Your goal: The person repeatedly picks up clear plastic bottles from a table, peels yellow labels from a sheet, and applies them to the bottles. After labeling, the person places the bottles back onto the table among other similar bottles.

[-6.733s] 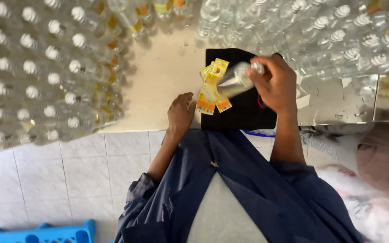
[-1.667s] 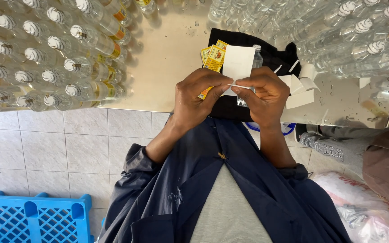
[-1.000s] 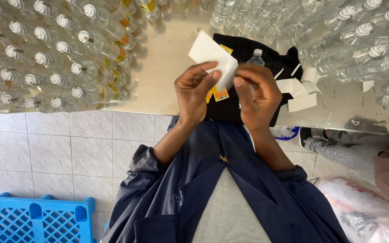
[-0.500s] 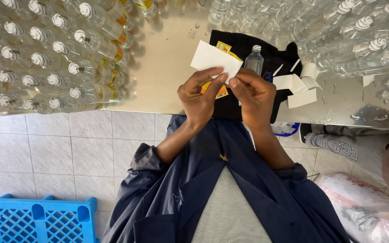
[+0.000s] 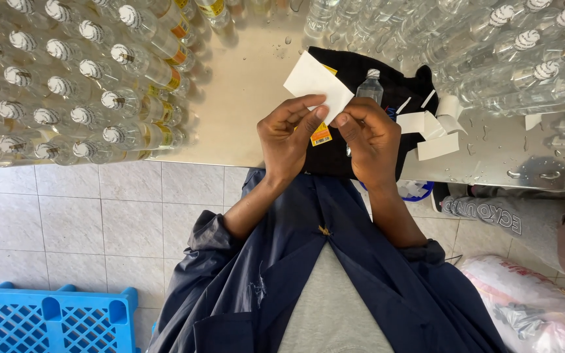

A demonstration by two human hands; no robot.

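The left hand and the right hand meet above a black cloth on the metal table. Both pinch the white paper slip at its lower corner, thumb against fingertips. A small clear bottle stands just behind. Yellow labels peek out below.

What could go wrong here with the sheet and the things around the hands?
The left hand and right hand pinch one corner of the white sheet, so it may tear or crease. The small bottle stands upright just beyond the right hand; a careless move could tip it. Water drops lie on the counter, which might wet loose paper strips.
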